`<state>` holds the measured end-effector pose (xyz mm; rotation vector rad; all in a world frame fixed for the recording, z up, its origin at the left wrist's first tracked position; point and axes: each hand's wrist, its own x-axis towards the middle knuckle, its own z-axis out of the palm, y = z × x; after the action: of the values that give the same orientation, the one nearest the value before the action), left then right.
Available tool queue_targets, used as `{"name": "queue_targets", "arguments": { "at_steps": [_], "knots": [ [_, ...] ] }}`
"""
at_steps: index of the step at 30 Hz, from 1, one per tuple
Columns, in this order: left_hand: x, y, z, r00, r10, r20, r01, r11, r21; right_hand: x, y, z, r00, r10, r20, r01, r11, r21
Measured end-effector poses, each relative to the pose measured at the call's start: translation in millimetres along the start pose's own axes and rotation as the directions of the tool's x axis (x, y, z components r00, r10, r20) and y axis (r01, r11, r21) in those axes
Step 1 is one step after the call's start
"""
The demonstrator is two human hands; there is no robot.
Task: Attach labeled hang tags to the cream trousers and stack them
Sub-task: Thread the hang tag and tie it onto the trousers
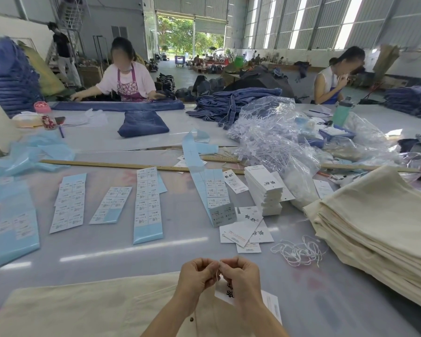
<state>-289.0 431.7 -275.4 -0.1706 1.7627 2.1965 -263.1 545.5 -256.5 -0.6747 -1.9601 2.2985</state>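
Trousers point(78, 310), cream, lie flat on the table point(131, 254) directly beneath the person's forearms, long axis running left to right along the near edge. Finished stack point(374, 229) of folded cream trousers sits to the right, nearer the right hand. Loose cords point(299, 250) lie between that stack and the hands. Hang tag point(229, 291) dangles just below the hands, over the waistband end, printed face toward the viewer. Left hand point(197, 276) and right hand point(240, 276) meet at the fingertips, each pinching a fine white string point(216, 276); whether the knot is closed cannot be told. Judged next: a rightward carry to the stack.
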Motion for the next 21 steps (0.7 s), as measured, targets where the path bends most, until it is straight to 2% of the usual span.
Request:
{"name": "queue_targets", "arguments": {
  "at_steps": [6, 9, 11, 13, 14, 16, 18, 19, 21],
  "knots": [
    [-1, 5, -2, 0.999, 0.041, -0.018, -0.039, 0.996, 0.082, 1, -6, 2, 0.999, -0.051, 0.014, 0.052, 0.996, -0.075],
    [1, 8, -10, 0.991, 0.099, -0.089, -0.080, 0.978, 0.192, 2, -8, -5, 0.980, -0.196, -0.036, 0.180, 0.949, -0.259],
    [0, 7, -21, 0.981, 0.120, -0.151, -0.080, 0.965, 0.250, 1, -7, -13, 0.951, -0.305, -0.046, 0.243, 0.833, -0.498],
    [-4, 5, -33, 0.974, 0.134, -0.182, -0.074, 0.951, 0.301, -4, -3, -21, 0.950, -0.310, 0.049, 0.253, 0.665, -0.702],
    [-8, 5, -40, 0.970, 0.143, -0.196, -0.070, 0.939, 0.337, -8, 1, -23, 0.960, -0.259, 0.105, 0.237, 0.555, -0.797],
    [-16, 6, -59, 0.956, 0.175, -0.235, -0.061, 0.904, 0.424, -17, 10, -24, 0.982, -0.097, 0.160, 0.181, 0.267, -0.946],
    [-25, 8, -84, 0.931, 0.220, -0.293, -0.049, 0.867, 0.496, -26, 13, -23, 0.992, -0.035, 0.123, 0.125, 0.062, -0.990],
    [-31, 10, -99, 0.913, 0.242, -0.327, -0.036, 0.849, 0.527, -28, 13, -24, 0.994, -0.049, 0.100, 0.101, 0.023, -0.995],
    [-44, 13, -131, 0.874, 0.283, -0.396, 0.001, 0.813, 0.582, -32, 10, -28, 0.994, -0.070, 0.083, 0.086, 0.040, -0.995]
  ]
}}
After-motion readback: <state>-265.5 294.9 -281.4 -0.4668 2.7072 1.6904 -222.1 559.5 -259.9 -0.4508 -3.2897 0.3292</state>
